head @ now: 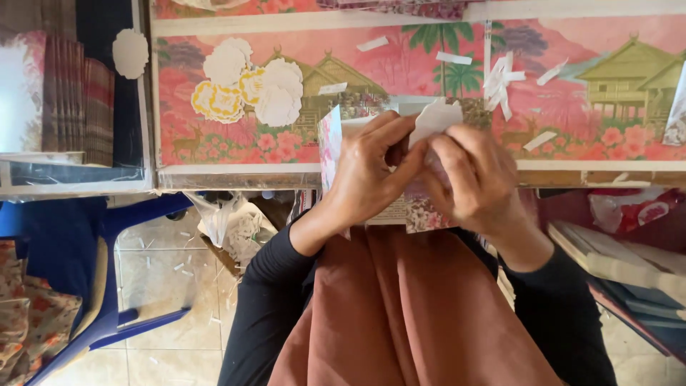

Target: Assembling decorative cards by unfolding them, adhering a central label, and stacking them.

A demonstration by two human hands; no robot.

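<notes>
I see both hands gripping a floral paper box (421,211) at the table's (236,176) near edge. My left hand (368,175) has its fingers clenched around the box's left wall, and my right hand (477,179) pinches a white flap (437,118) at twelve o'clock. Scalloped paper cutouts (250,86) lie at ten o'clock.

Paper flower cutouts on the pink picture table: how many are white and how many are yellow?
White scalloped paper flower cutouts: 3
Yellow-and-white scalloped paper flower cutouts: 2
Total: 5

One more white scalloped cutout lies off the pink picture table, on the dark surface to its left.
</notes>
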